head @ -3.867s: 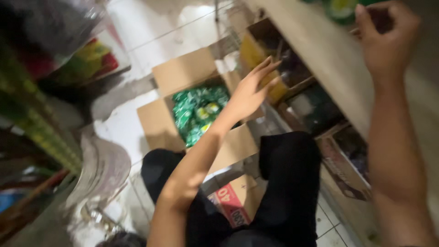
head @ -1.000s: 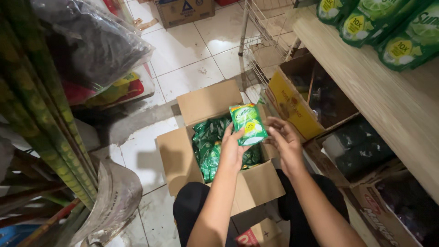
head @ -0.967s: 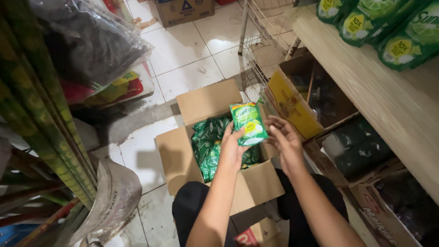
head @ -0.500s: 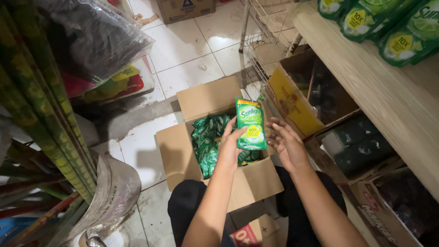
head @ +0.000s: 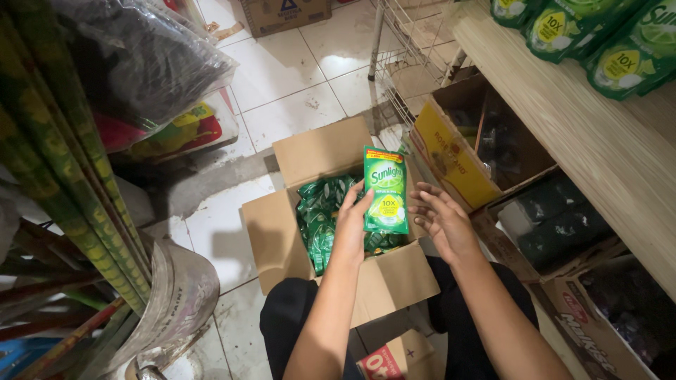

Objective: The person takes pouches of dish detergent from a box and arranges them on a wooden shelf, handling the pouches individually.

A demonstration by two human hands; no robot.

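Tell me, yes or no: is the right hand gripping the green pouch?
No: the left hand alone holds the green pouch; the right hand is open beside it.

Small shop, wooden shelf [head: 563, 134] of green pouches [head: 598, 35], stock cartons [head: 451, 148]

Your left hand [head: 352, 224] is hiding the green pouch's [head: 386, 190] lower left edge; the shelf pouches [head: 598, 35] are running off the top edge, and the dark boxes' [head: 556, 218] contents are perhaps bags.
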